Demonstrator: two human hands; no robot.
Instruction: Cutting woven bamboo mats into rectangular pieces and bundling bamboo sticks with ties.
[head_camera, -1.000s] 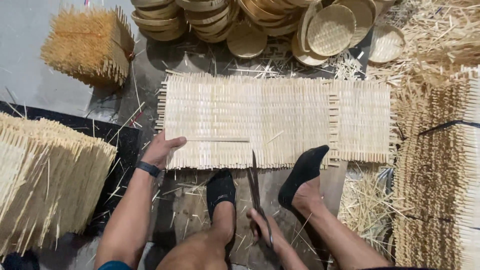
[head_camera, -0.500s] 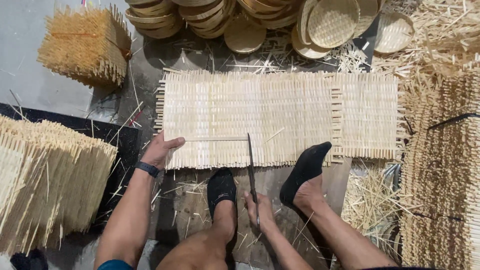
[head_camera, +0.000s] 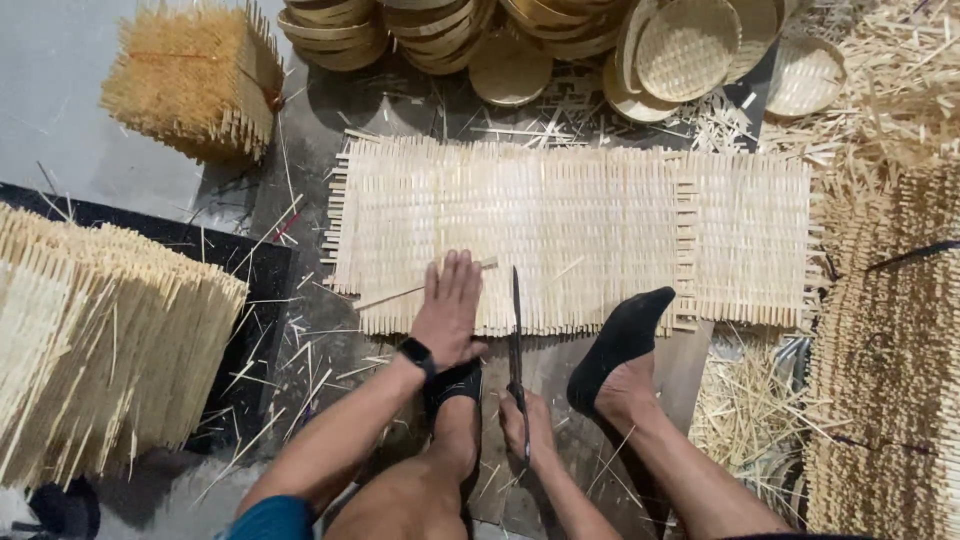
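Note:
A long woven bamboo mat (head_camera: 600, 220) lies flat on the floor in front of me. My left hand (head_camera: 450, 305) presses palm-down on its near edge, fingers together, over a loose thin strip (head_camera: 400, 294). My right hand (head_camera: 525, 425) grips the handle of a dark knife (head_camera: 516, 320) whose blade points away from me onto the mat's near edge, just right of my left hand. Both my feet in black socks (head_camera: 622, 340) rest at the mat's near edge. A black watch sits on my left wrist.
Stacks of woven mats stand at the left (head_camera: 100, 340) and right (head_camera: 890, 370). A bundle of bamboo sticks (head_camera: 195, 80) sits at the far left. Round woven trays (head_camera: 690, 45) are piled at the back. Loose slivers litter the floor (head_camera: 750, 410).
My left hand slid right along the mat's near edge and now presses flat beside the blade. The knife came up from near my legs onto the mat edge.

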